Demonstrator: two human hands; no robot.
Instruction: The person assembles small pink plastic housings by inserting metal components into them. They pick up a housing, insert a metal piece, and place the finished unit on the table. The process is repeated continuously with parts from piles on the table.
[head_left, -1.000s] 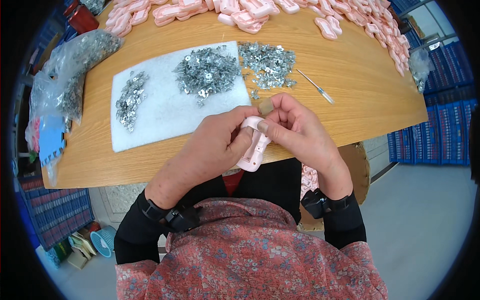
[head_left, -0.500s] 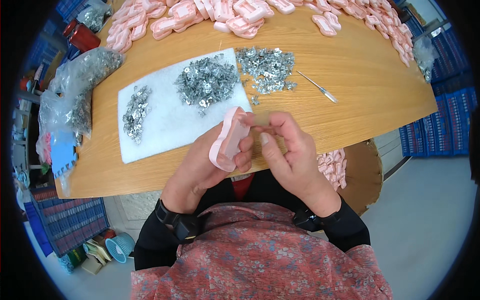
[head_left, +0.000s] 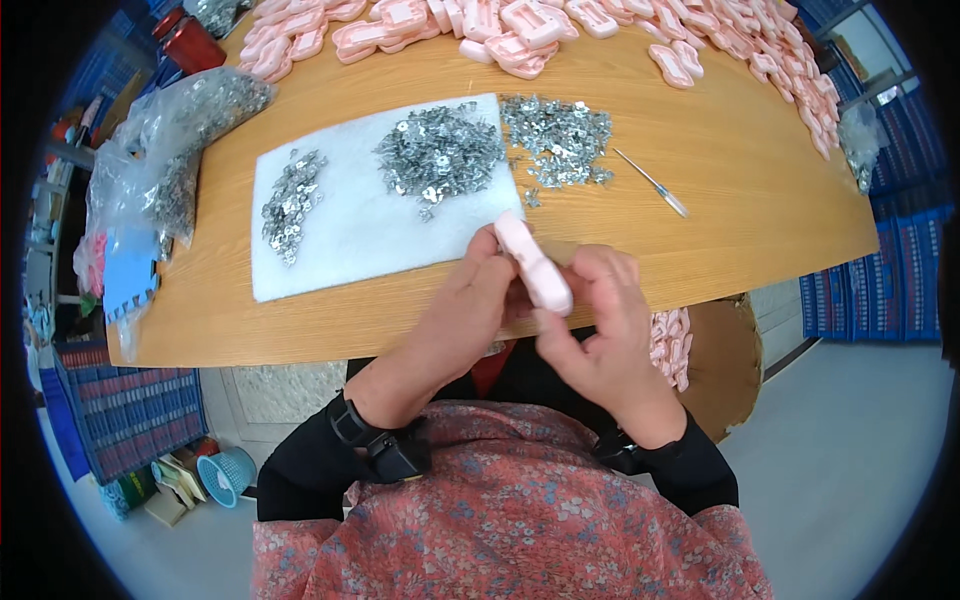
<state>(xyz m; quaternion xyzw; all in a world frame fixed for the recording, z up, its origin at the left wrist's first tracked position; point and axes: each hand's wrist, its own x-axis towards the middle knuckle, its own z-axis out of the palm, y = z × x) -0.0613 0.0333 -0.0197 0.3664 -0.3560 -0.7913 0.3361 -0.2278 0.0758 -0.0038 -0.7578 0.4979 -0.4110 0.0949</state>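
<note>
A pink plastic piece (head_left: 534,266) is held between both hands just over the near edge of the wooden table (head_left: 700,230). My left hand (head_left: 455,320) grips it from the left and below. My right hand (head_left: 600,330) pinches its lower end from the right. Just beyond the hands lies a white foam sheet (head_left: 345,235) carrying two heaps of small silver metal parts (head_left: 437,155), a smaller one at the left (head_left: 288,200). A third heap (head_left: 560,140) lies on the bare wood beside the sheet.
A small screwdriver (head_left: 652,184) lies right of the metal heaps. Many pink plastic pieces (head_left: 520,30) line the table's far edge. Clear bags of metal parts (head_left: 175,140) sit at the left. A cardboard box with pink pieces (head_left: 700,350) stands below the table at right.
The pink piece has been turned in my hands, from a leftward lean to slanting down to the right. The hands shifted slightly toward the table edge.
</note>
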